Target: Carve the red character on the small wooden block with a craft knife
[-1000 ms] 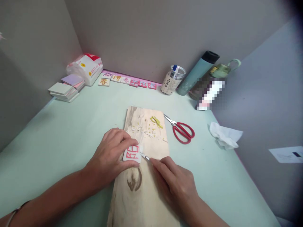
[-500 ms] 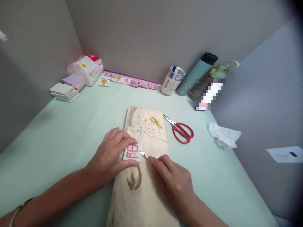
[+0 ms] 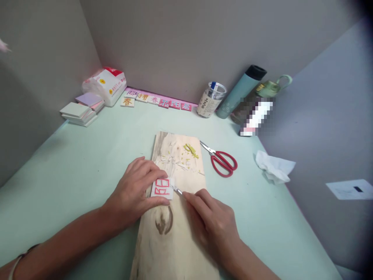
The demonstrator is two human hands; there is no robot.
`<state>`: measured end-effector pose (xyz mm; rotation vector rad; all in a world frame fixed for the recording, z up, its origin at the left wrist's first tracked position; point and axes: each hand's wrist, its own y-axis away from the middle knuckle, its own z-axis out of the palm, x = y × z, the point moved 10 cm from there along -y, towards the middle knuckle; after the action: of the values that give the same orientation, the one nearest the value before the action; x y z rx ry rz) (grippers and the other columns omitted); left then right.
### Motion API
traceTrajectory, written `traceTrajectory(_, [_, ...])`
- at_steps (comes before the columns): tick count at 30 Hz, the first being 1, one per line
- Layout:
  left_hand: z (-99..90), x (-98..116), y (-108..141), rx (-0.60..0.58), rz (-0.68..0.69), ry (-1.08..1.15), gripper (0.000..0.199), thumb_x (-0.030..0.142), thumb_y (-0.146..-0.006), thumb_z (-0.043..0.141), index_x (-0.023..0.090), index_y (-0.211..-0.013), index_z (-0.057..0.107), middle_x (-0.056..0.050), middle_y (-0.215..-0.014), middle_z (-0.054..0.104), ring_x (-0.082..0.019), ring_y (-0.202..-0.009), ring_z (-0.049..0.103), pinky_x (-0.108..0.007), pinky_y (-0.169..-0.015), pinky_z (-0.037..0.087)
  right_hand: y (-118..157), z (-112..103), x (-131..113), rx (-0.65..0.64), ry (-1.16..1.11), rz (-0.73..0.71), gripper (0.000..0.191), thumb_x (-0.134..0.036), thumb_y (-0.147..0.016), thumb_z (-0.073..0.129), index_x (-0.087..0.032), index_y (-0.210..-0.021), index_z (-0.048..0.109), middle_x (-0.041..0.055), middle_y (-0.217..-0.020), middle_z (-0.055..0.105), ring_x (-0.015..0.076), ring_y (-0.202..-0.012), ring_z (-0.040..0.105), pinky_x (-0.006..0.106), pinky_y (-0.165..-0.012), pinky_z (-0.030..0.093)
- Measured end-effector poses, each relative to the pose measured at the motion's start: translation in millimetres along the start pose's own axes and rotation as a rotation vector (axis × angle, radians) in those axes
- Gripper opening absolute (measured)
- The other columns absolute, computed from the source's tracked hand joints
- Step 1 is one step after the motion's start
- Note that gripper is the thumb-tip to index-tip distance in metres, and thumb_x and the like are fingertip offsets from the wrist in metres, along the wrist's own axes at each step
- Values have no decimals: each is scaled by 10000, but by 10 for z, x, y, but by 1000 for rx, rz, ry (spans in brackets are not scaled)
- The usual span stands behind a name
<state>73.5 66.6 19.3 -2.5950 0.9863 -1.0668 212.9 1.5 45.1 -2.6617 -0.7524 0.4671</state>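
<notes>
A white square tile (image 3: pixel 171 195) with a red outlined character lies on a wooden board (image 3: pixel 189 225). My left hand (image 3: pixel 136 188) grips it from the left, thumb along the near edge and fingers on the far edge. In my right hand (image 3: pixel 214 221) is a craft knife (image 3: pixel 178 191), held like a pen with its blade at the tile's right side. Whether the blade cuts into the surface is too small to tell. Pale and yellow-green shavings (image 3: pixel 190 150) are scattered over the board's far end.
Red-handled scissors (image 3: pixel 224 163) lie right of the board, and a crumpled tissue (image 3: pixel 274 167) farther right. Along the back wall stand lettered tiles (image 3: pixel 127 102), a clear jar (image 3: pixel 210 101), a blue bottle (image 3: pixel 241 91) and a green-lidded bottle (image 3: pixel 266 88). Stacked blocks (image 3: pixel 78 111) and a tissue pack (image 3: pixel 112 83) sit back left.
The whole view has shifted very slightly. Both hands keep their hold, and the knife blade stays at the tile's right side.
</notes>
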Motion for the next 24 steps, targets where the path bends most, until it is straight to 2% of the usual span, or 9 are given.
traceTrajectory(5, [6,-2,-2,-1,-5,9,433,497,-821,759,202,-1099,608,-55,-1036,623,-268,-1031,555,-505,-1063,338,-23,1,8,4,-4,11,262,-100,-960,444,-145,-1140,629,39,-794,636,136,-576,569,246,-515,406])
traceTrajectory(12, [-1,-4,2,-3,-5,16,426,524,-835,735,216,-1101,609,-46,-1032,634,-255,-1009,571,-530,-1089,312,-27,3,16,11,-11,26,283,-84,-953,437,-144,-1145,636,42,-798,639,132,-598,584,233,-526,414])
traceTrajectory(18, [-1,-20,-9,3,-39,22,390,495,-818,756,223,-1062,620,-49,-1022,634,-269,-1030,548,-491,-1034,384,-83,3,17,7,-14,33,261,-101,-964,436,-156,-1106,649,33,-775,627,133,-577,566,239,-518,406])
traceTrajectory(24, [10,-22,9,-4,-34,13,433,504,-794,778,218,-1074,613,-35,-1018,636,-257,-1006,577,-511,-1101,316,-24,-4,30,16,0,43,287,-88,-962,431,-159,-1148,638,39,-798,641,131,-605,582,232,-538,414])
